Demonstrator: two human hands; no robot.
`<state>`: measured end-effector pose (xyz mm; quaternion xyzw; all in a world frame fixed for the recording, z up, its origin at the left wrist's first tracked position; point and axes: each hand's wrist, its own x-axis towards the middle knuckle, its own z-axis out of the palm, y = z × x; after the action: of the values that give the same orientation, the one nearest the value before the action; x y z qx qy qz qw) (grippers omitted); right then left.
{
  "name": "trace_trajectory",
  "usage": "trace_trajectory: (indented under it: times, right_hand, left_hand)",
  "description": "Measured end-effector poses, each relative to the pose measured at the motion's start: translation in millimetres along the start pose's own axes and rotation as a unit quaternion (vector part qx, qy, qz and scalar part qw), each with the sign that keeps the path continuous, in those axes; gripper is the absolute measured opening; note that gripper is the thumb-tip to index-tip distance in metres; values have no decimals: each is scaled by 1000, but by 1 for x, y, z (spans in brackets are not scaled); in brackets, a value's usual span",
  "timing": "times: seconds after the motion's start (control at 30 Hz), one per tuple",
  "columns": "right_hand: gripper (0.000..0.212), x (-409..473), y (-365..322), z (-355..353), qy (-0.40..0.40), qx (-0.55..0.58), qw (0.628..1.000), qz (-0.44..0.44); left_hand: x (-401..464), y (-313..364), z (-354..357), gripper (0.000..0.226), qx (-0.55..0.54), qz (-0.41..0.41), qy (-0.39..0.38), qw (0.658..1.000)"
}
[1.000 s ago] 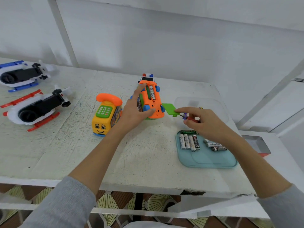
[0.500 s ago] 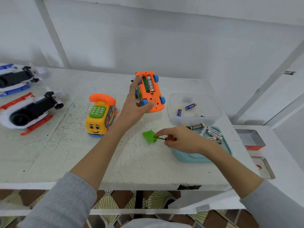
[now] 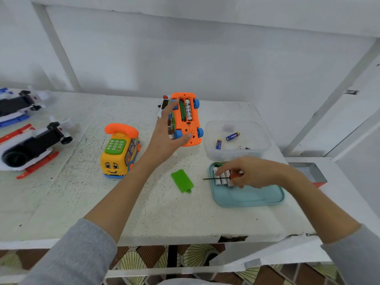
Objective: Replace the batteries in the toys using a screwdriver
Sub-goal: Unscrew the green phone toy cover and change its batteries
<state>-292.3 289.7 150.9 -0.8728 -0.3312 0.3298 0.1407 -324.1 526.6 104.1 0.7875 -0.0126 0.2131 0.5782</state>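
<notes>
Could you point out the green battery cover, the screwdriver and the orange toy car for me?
green battery cover [image 3: 182,180]: head view, middle of its flat face.
screwdriver [image 3: 216,178]: head view, bare metal shaft.
orange toy car [image 3: 190,130]: head view, underside below the battery bay.

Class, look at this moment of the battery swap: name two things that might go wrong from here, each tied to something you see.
1. The left hand holds the orange toy car upside down, compartment open; its batteries might drop out.
2. The right hand holds the screwdriver over the tray's batteries; it may scatter them.
</notes>
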Motion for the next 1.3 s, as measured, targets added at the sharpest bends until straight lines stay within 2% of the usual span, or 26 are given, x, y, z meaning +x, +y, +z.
trace_trajectory:
  times: [0.07,0.13,0.23,0.33,0.93,1.03,1.2,1.3]
  right_hand:
    - [30,-10,0,-16,41,10,999,-7]
    - [27,-19,-4,-31,132,35,990,-38]
    - [26,-25,-13,-48,278,114,951,-74]
    - [26,-23,-17,-57,348,113,928,-74]
    - [27,-21,3,-72,364,66,928,-46]
    - [28,-21,10,-76,374,12,927,-33]
    - [31,-22,15,-80,393,-136,908,39]
    - [28,-22,20,-86,403,-161,900,47]
  left_hand:
    - [3,-1,1,82,19,9,-14,1000]
    - [5,0,3,80,29,13,-29,999]
    - [8,3,10,81,29,17,-47,998]
    - [12,7,17,82,41,19,-62,997]
    - [25,21,39,81,87,57,-119,987]
    - [29,25,41,81,110,64,-139,982]
    - [49,34,44,82,166,73,-191,965]
    - [65,39,44,83,214,82,-227,947]
